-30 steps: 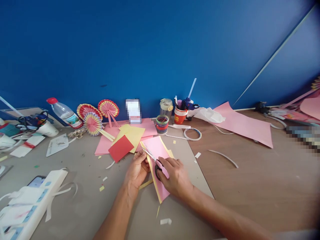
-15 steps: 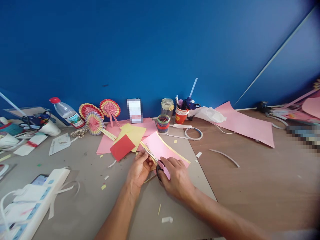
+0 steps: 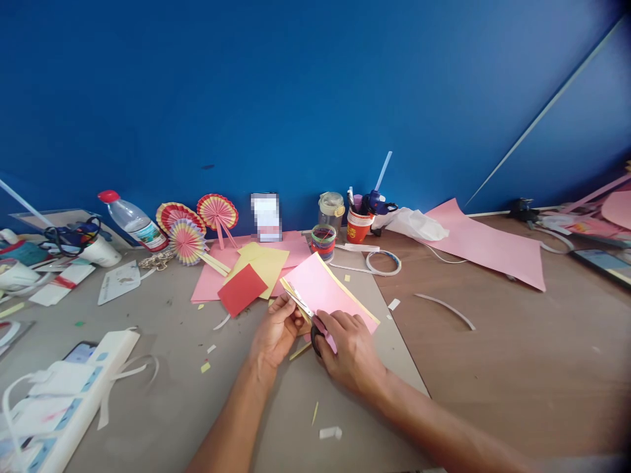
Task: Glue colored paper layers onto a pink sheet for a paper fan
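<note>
Pink paper with yellow edges (image 3: 331, 287) is pinched at its left side by my left hand (image 3: 277, 330), near the middle of the desk. My right hand (image 3: 349, 347) is closed on scissors (image 3: 302, 303), whose blades point up and left along the paper's left edge. A dark handle loop shows at my right fingers. Behind my left hand, a red sheet (image 3: 242, 290) overlaps yellow sheets (image 3: 269, 266), which lie on larger pink paper (image 3: 204, 282).
Paper fans (image 3: 217, 211), a bottle (image 3: 142, 226), a phone (image 3: 267, 218), a jar (image 3: 331, 209) and a red cup (image 3: 359, 226) line the blue wall. A power strip (image 3: 81, 401) lies left; tape (image 3: 383, 263) and pink card (image 3: 488, 246) lie right.
The pink paper has shifted and turned slightly between my hands. The scissors in my right hand have moved slightly to the right, and their blades look closer together.
</note>
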`<state>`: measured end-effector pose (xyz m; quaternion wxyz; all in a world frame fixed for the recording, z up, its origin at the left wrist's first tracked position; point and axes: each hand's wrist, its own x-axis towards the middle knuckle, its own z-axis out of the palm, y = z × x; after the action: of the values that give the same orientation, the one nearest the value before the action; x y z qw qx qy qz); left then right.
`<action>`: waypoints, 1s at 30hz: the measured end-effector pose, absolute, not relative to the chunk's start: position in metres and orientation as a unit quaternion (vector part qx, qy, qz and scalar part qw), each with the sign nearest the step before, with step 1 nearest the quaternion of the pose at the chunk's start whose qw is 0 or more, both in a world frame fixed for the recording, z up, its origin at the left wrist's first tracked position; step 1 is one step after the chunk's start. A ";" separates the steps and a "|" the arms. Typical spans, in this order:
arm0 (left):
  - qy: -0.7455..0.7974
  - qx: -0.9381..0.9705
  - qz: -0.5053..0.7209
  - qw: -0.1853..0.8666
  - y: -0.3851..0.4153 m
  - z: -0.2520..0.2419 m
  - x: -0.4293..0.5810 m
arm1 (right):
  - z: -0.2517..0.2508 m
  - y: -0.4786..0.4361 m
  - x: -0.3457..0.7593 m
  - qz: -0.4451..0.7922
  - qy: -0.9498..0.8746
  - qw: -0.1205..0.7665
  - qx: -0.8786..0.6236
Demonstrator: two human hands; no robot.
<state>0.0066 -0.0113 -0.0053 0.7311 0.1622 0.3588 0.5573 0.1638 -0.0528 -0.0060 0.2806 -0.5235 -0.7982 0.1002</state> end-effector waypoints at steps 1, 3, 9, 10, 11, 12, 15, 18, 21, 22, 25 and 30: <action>0.359 0.163 0.558 0.731 -0.011 -0.006 0.006 | -0.006 -0.053 0.164 0.101 -0.799 0.280 -0.523; 0.359 0.164 0.558 0.730 -0.012 -0.006 0.006 | -0.007 -0.052 0.164 0.099 -0.799 0.278 -0.523; 0.359 0.165 0.559 0.729 -0.011 -0.007 0.007 | -0.008 -0.053 0.165 0.091 -0.797 0.279 -0.528; 0.359 0.165 0.559 0.729 -0.011 -0.007 0.007 | -0.008 -0.053 0.165 0.091 -0.798 0.279 -0.527; 0.359 0.166 0.560 0.728 -0.011 -0.007 0.007 | -0.008 -0.054 0.165 0.091 -0.799 0.279 -0.525; 0.358 0.166 0.560 0.728 -0.011 -0.007 0.007 | -0.008 -0.054 0.165 0.091 -0.800 0.280 -0.524; 0.353 0.167 0.562 0.729 -0.011 -0.007 0.007 | -0.009 -0.054 0.165 0.086 -0.801 0.282 -0.521; 0.345 0.166 0.558 0.737 -0.012 -0.007 0.007 | -0.010 -0.054 0.166 0.075 -0.803 0.285 -0.518; 0.336 0.163 0.552 0.745 -0.013 -0.007 0.007 | -0.010 -0.054 0.165 0.065 -0.806 0.283 -0.515; 0.333 0.162 0.551 0.748 -0.013 -0.008 0.007 | -0.010 -0.054 0.165 0.063 -0.807 0.282 -0.515; 0.327 0.158 0.547 0.754 -0.013 -0.009 0.007 | -0.010 -0.054 0.164 0.063 -0.805 0.285 -0.516; 0.321 0.150 0.541 0.763 -0.013 -0.009 0.007 | -0.011 -0.054 0.163 0.060 -0.806 0.290 -0.512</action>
<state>0.0072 -0.0127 -0.0088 0.7631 0.1501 0.3208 0.5405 0.1632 -0.0537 -0.0112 0.2902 -0.5124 -0.8060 0.0601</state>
